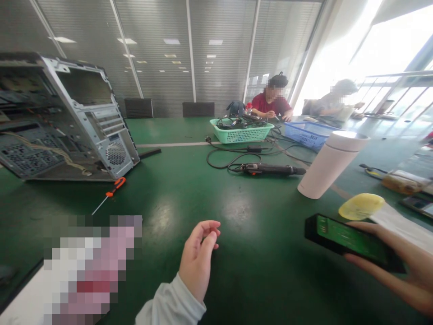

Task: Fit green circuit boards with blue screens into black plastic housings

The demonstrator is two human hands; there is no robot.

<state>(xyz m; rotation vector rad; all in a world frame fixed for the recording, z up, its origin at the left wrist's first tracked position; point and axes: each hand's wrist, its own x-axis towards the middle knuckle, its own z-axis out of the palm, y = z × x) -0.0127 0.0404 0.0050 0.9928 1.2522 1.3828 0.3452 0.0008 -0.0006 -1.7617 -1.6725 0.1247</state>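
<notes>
My right hand [402, 257] grips a black box-shaped device with a green circuit-board face [355, 239], its thumb and fingers along opposite edges, held above the table. At the bottom middle, my left hand [199, 257] is over the table with fingers curled and thumb tip near the index finger. Whether anything small lies inside that pinch is hidden. To its left lies a screwdriver with an orange handle [119, 182]. Beyond the right hand stand a yellow rounded object [361, 206] and a pale pink tumbler [329, 167].
An opened computer case [91, 122] stands at the left. A corded black electric screwdriver [270, 169] lies mid-table. Behind it are a green basket of cables [243, 134] and a blue basket [309, 133]. Two people [275, 101] sit at the far side. A blurred patch covers something at lower left.
</notes>
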